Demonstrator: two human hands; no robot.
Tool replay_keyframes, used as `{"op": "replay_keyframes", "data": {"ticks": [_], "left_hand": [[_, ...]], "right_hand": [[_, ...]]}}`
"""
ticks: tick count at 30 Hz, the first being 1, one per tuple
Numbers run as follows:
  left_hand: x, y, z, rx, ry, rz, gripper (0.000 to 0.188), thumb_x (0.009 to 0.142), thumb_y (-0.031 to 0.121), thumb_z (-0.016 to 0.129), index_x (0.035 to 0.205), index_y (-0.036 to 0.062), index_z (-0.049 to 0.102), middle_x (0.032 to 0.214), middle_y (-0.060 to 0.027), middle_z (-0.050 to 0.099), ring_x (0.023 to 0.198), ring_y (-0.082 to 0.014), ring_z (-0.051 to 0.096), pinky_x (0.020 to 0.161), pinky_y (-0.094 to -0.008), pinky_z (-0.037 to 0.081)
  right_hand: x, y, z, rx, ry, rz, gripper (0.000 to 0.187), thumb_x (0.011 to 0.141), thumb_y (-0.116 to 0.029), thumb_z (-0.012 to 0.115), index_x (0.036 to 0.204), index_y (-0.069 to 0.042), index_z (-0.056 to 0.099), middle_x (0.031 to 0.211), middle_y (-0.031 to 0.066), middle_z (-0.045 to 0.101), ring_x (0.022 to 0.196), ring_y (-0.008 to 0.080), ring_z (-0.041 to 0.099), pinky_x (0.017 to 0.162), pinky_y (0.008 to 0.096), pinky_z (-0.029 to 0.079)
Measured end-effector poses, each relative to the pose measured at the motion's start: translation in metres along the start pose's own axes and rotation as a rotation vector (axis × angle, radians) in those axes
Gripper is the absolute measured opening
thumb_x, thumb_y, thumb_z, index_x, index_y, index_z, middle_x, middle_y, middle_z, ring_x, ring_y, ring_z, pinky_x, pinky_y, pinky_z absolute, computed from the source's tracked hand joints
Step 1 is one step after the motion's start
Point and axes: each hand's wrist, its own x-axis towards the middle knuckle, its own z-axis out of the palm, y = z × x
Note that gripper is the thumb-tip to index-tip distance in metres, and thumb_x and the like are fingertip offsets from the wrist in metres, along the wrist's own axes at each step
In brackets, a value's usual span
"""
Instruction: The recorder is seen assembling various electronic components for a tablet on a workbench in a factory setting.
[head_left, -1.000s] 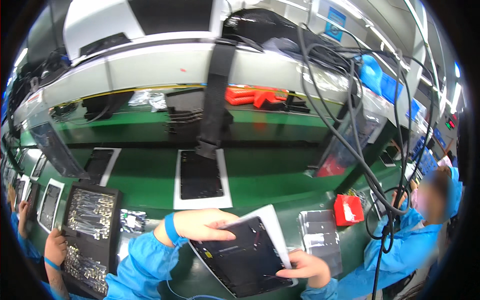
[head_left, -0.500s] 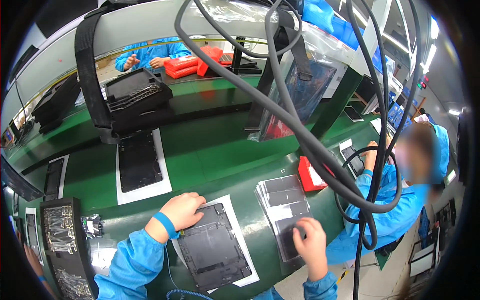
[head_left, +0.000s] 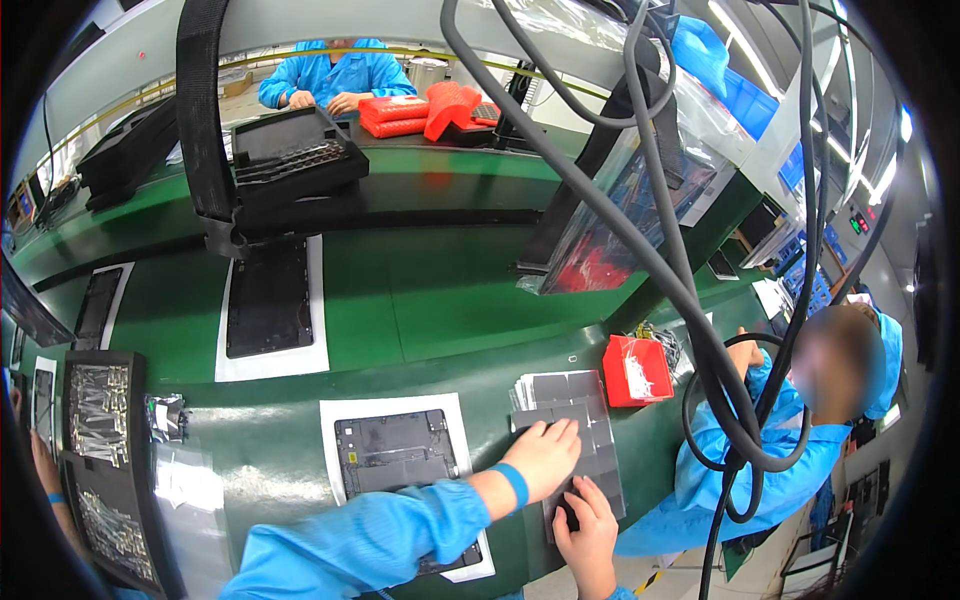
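Observation:
A stack of dark grey sheets (head_left: 600, 440) with glossy clear film lies on the green bench, right of centre. My left hand (head_left: 545, 460), with a blue wrist strap, reaches across to it, its fingers closed on a dark sheet (head_left: 548, 414) raised over the stack. Just below, my right hand (head_left: 588, 530) has thumb and fingers bent round the lower part of the same sheet; their exact contact is partly hidden. Under my left forearm lies a black flat device housing (head_left: 395, 450) on white paper (head_left: 465, 440), partly covered by the sleeve.
A red bin (head_left: 637, 372) with small white pieces stands beyond the stack. At left is a black tray (head_left: 105, 465) of metal parts, beside clear film (head_left: 190, 500). Another housing (head_left: 270, 300) lies farther back. Thick cables (head_left: 640, 250) hang ahead; a co-worker (head_left: 790, 450) sits at right.
My left hand has moved right from the black housing to the sheet stack. My right hand has come down and in beside it. The dark sheet is now raised. The view has shifted.

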Motion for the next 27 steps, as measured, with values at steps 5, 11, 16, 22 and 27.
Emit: {"op": "replay_keyframes", "data": {"ticks": [5,11,16,22,27], "left_hand": [[0.021,0.019,0.024,0.053,-0.211,0.030,0.047,0.087,0.023,0.053,0.124,-0.0049,0.058,0.128,-0.0264,0.060,0.125,-0.0372,0.055,0.101,-0.0459,0.044],[0.022,0.042,0.031,0.208,-0.123,0.080,0.050,0.089,0.021,0.051,0.132,-0.0054,0.056,0.119,-0.0260,0.066,0.118,-0.0347,0.061,0.098,-0.0389,0.044],[0.031,0.037,0.011,-0.033,-0.164,-0.025,0.016,0.081,0.017,0.061,0.089,0.0048,0.066,0.084,-0.0070,0.071,0.081,-0.0203,0.067,0.076,-0.0324,0.043],[0.029,0.039,-0.043,-0.159,0.291,-0.046,0.010,0.076,0.016,0.064,0.078,0.0088,0.058,0.075,-0.0034,0.062,0.071,-0.0190,0.061,0.069,-0.0315,0.042],[-0.023,0.031,-0.118,-0.295,0.445,0.054,0.017,0.073,0.016,0.066,0.086,0.0055,0.062,0.088,-0.0064,0.064,0.085,-0.0208,0.064,0.075,-0.0321,0.048]], "right_hand": [[-0.017,0.015,0.018,-0.011,0.090,-0.069,0.030,0.072,-0.001,0.065,0.101,0.003,0.069,0.115,0.0213,0.067,0.116,0.0440,0.061,0.097,0.0465,0.051],[-0.016,0.019,0.014,-0.023,0.093,-0.077,0.029,0.071,0.000,0.063,0.100,0.006,0.068,0.109,0.0223,0.067,0.108,0.0447,0.064,0.094,0.0467,0.051],[-0.009,0.009,0.006,-0.014,0.145,-0.198,0.022,0.084,-0.007,0.068,0.103,0.004,0.067,0.101,0.0235,0.066,0.090,0.0393,0.064,0.083,0.0452,0.052],[-0.014,0.016,0.015,0.069,0.067,-0.033,0.020,0.074,-0.001,0.063,0.093,0.005,0.066,0.098,0.0183,0.068,0.087,0.0382,0.066,0.078,0.0423,0.053],[-0.004,0.007,-0.012,0.301,-0.028,0.141,0.018,0.088,-0.003,0.065,0.104,0.004,0.066,0.103,0.0138,0.068,0.080,0.0222,0.066,0.071,0.0327,0.053]]}}
